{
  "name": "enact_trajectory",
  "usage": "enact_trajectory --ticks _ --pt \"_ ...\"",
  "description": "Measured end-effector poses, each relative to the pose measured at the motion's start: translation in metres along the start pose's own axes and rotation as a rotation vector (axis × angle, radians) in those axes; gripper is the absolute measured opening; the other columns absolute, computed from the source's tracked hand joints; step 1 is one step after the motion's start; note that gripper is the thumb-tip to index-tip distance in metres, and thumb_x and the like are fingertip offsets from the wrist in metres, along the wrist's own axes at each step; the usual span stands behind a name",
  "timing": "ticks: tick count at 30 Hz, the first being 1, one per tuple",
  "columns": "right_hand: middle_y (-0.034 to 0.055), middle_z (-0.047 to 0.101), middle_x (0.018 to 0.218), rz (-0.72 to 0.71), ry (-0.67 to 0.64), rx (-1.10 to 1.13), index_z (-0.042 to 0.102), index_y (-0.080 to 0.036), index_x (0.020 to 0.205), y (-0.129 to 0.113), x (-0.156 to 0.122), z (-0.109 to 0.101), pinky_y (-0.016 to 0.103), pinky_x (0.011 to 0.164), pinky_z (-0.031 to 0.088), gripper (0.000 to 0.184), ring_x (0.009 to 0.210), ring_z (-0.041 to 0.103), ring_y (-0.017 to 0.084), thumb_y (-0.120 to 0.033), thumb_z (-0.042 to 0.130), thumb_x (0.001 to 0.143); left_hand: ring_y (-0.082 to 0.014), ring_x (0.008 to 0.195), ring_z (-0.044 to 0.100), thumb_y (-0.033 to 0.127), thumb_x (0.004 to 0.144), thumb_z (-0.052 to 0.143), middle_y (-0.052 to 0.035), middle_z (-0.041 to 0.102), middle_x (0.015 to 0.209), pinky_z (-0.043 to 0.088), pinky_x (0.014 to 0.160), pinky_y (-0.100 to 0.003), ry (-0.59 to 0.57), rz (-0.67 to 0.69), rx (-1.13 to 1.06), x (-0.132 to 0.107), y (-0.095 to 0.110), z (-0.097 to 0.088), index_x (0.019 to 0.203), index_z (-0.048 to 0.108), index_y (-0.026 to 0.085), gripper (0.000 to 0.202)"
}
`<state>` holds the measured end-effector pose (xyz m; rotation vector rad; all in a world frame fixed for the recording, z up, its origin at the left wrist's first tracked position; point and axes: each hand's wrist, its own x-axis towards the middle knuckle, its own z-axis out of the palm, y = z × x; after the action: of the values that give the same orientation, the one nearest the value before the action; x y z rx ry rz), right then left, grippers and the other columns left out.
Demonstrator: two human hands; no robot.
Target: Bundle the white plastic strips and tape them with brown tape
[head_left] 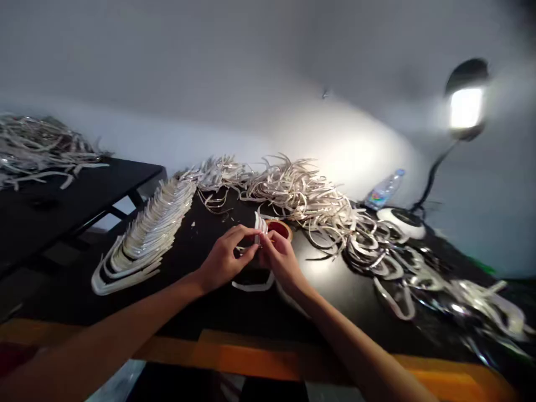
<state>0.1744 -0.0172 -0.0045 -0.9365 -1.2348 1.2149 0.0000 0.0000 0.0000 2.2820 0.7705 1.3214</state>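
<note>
Finding, at the far left, a tangled heap of silvery-white strips (37,148) on a black table (84,190); crossing a narrow gap to a second black table (209,304), its near edge bordered by an orange band (259,357); meeting there a long, tapering fan of curved white strips (146,234), laid flat and closely overlapping; reaching next the left hand (226,259), curled almost shut, its fingertips pinching a narrow white strip (260,223) from the left; seeing that strip standing slightly tilted above the middle of the table, gripped between both hands, with its lower end hidden by the fingers; finding a white loop of strip (253,286) flat on the tabletop just below the hands, though leaving open whether it joins the held strip; reaching the right hand (280,259), also curled nearly shut, with its thumb and fingers closing on the same strip from the right; noting just behind the fingers a round, tan-rimmed object with a red centre (278,230), too unclear to identify; following a long, tangled mass of pale strips (297,192) along the far side of the table; passing a plastic water bottle (384,190) lying beyond the mass; seeing a round white lamp base (402,222) near the bottle; ending with glossy looped strips (489,304) sprawling across the right of the table, beneath a lit desk lamp (466,106) on a dark curved stem.
</note>
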Motion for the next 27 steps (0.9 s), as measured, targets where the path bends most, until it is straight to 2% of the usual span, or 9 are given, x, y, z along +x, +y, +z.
enact_trajectory --ticks 5,8,10,12,14,16,20,23,27 --pt "-0.0051 0.058 0.057 -0.001 -0.05 0.009 0.054 -0.021 0.082 0.0 -0.003 0.004 0.023 0.051 0.037 0.047 0.049 0.051 0.01 -0.064 0.071 0.088 -0.0178 0.105 0.069 0.021 0.097 0.069 -0.0033 0.072 0.114 0.053 0.098 -0.031 0.033 -0.017 -0.032 0.002 -0.001 -0.001 0.133 0.062 0.024 0.037" --pt "-0.0038 0.06 0.059 -0.018 -0.093 0.008 0.054 -0.021 0.081 -0.001 -0.003 0.002 0.024 0.051 0.036 0.044 0.05 0.054 0.012 -0.061 0.07 0.09 -0.0163 0.1 0.07 0.02 0.094 0.073 -0.0011 0.072 0.108 0.054 0.095 -0.029 0.074 -0.089 -0.107 0.003 -0.001 0.0 0.141 0.053 0.025 0.051" --pt "-0.0038 0.06 0.058 -0.027 -0.113 -0.007 0.054 -0.021 0.081 -0.001 -0.002 0.0 0.024 0.052 0.035 0.042 0.05 0.053 0.012 -0.059 0.068 0.093 -0.0164 0.097 0.07 0.022 0.092 0.076 -0.0004 0.071 0.103 0.054 0.091 -0.028 0.089 -0.152 -0.148 0.004 -0.002 0.001 0.139 0.053 0.023 0.053" --pt "-0.0042 0.059 0.058 -0.042 -0.117 -0.022 0.054 -0.022 0.082 -0.001 -0.001 -0.001 0.024 0.052 0.035 0.04 0.05 0.051 0.011 -0.057 0.067 0.095 -0.0165 0.093 0.068 0.026 0.091 0.078 -0.0008 0.07 0.1 0.053 0.086 -0.028 0.067 -0.198 -0.149 0.005 -0.003 0.0 0.125 0.061 0.022 0.039" --pt "-0.0047 0.059 0.059 -0.059 -0.114 -0.028 0.054 -0.022 0.082 0.0 -0.001 -0.002 0.024 0.052 0.034 0.038 0.049 0.049 0.011 -0.055 0.066 0.096 -0.0162 0.088 0.065 0.03 0.093 0.075 -0.0007 0.067 0.094 0.051 0.083 -0.028 0.02 -0.195 -0.121 0.007 -0.004 -0.002 0.102 0.066 0.02 0.016" --pt "-0.0046 0.059 0.06 -0.068 -0.115 -0.023 0.054 -0.022 0.084 0.001 -0.001 -0.002 0.024 0.053 0.034 0.036 0.051 0.049 0.011 -0.053 0.064 0.098 -0.0157 0.084 0.062 0.029 0.097 0.07 -0.0003 0.063 0.088 0.049 0.081 -0.028 -0.013 -0.156 -0.088 0.008 -0.004 -0.004 0.088 0.064 0.019 0.015" --pt "-0.0026 0.065 0.068 -0.079 -0.124 -0.052 0.054 -0.023 0.089 0.004 -0.002 -0.002 0.025 0.061 0.04 0.032 0.062 0.056 0.014 -0.052 0.06 0.101 -0.0166 0.085 0.06 0.025 0.099 0.064 -0.0009 0.061 0.088 0.047 0.081 -0.029 0.012 -0.086 -0.021 0.008 -0.006 -0.005 0.091 0.062 0.019 0.011" --pt "-0.0006 0.069 0.074 -0.139 -0.116 -0.174 0.056 -0.023 0.092 0.005 -0.002 -0.004 0.028 0.072 0.044 0.027 0.073 0.061 0.017 -0.048 0.062 0.1 -0.0174 0.087 0.059 0.025 0.099 0.064 -0.0014 0.06 0.09 0.047 0.083 -0.029 0.046 -0.069 0.018 0.007 -0.009 -0.004 0.091 0.06 0.019 0.011" --pt "0.0003 0.072 0.081 -0.209 -0.089 -0.368 0.059 -0.023 0.089 0.004 -0.001 -0.008 0.031 0.081 0.044 0.022 0.08 0.061 0.018 -0.039 0.056 0.104 -0.0184 0.09 0.059 0.024 0.1 0.063 -0.0022 0.06 0.091 0.047 0.085 -0.03 0.05 -0.046 0.052 0.006 -0.012 -0.002 0.093 0.059 0.019 0.01"
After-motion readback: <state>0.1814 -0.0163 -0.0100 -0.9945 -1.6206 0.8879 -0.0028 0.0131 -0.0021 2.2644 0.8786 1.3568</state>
